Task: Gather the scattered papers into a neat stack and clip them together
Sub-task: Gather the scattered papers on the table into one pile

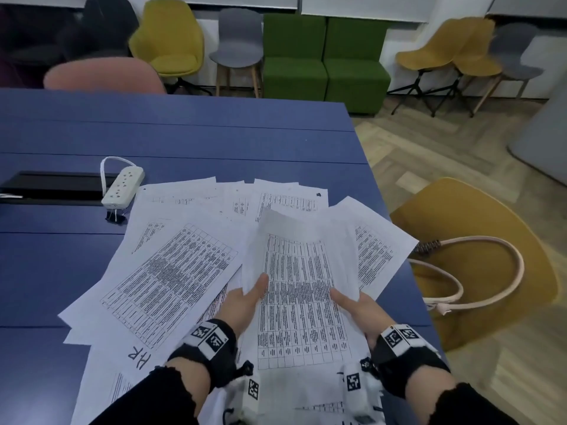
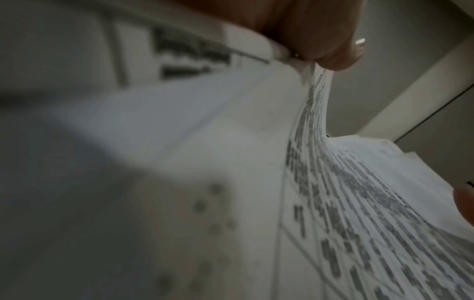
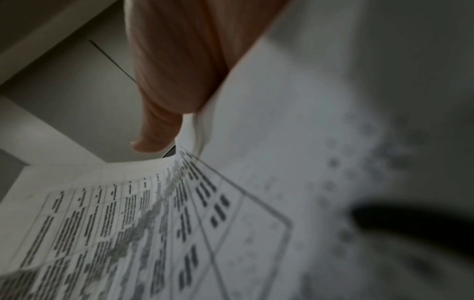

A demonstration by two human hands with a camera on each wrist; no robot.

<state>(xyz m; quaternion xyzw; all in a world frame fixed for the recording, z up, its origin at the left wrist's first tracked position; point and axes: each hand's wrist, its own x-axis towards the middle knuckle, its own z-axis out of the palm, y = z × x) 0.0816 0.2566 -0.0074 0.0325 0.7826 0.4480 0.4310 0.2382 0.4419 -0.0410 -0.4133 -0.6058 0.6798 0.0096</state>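
Both hands hold up a small bunch of printed sheets above the table, its top edge curling forward. My left hand grips the bunch's left edge with the thumb on top. My right hand grips the right edge the same way. The left wrist view shows the thumb pinching the sheets' edge. In the right wrist view the thumb presses on the printed sheets. Several more printed papers lie fanned out on the blue table. A black binder clip sits by the papers' left side.
A white power strip and a black cable slot lie at the left. A yellow chair with a pale-handled bag stands right of the table's edge. More chairs and green seats line the far wall.
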